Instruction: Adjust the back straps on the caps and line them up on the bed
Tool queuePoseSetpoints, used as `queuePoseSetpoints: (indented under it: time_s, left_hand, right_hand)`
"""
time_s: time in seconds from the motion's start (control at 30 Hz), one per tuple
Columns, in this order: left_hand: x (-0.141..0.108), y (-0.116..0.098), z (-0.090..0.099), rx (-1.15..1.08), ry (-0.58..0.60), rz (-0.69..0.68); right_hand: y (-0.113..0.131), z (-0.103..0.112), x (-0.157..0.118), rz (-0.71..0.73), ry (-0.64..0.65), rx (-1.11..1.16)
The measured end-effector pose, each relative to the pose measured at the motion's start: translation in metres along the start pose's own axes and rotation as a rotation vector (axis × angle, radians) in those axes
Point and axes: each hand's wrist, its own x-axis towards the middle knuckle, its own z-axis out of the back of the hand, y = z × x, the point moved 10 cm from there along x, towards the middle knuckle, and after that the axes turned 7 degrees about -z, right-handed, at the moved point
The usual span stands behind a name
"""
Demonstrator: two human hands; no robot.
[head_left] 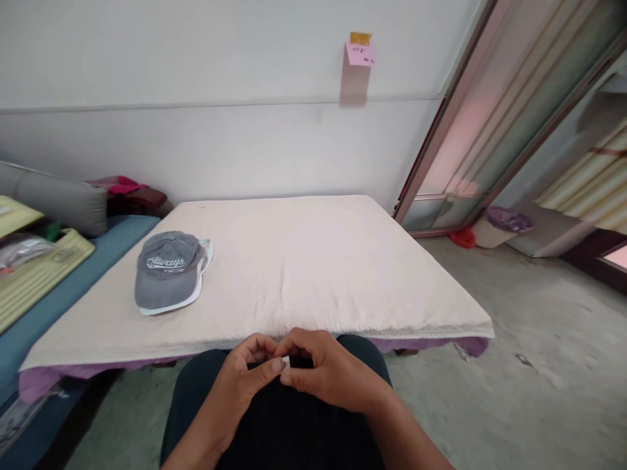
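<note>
Together, left hand [249,369] and right hand [329,371] pinch a white scrap [287,361] beside the broad cloth's near edge [416,329].

A pink note [360,54] hangs on the wall [235,59] — grey cushion [61,197] left, bin [488,234] right.

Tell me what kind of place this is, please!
It looks like a room in somebody's home, though I can't be sure. There's a cloth-covered table, a gray cushion and a striped curtain.

Two hands [337,372], one grey cap [166,274], one note [360,54]
</note>
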Motion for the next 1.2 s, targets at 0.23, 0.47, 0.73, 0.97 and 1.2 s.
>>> queuePoseSetpoints:
  time_s: [0.23,0.47,0.73,0.97,1.2]
  left_hand:
    - [0.013,0.025,0.018,-0.338,-0.133,0.119]
    - [0.008,0.035,0.004,-0.261,0.066,0.237]
    - [0.008,0.037,0.019,-0.571,-0.201,0.357]
    - [0.03,0.057,0.023,-0.68,-0.122,0.468]
    - [0.075,0.039,0.062,-0.561,-0.358,0.202]
  right_hand:
    - [-0.039,0.01,0.015,-0.079,0.076,0.254]
    - [-0.047,0.028,0.023,-0.083,-0.007,0.518]
    - [-0.094,0.042,0.009,-0.111,-0.061,0.619]
    - [-0.155,0.028,-0.024,-0.099,0.007,0.98]
    - [-0.18,0.003,-0.034,-0.163,0.043,1.098]
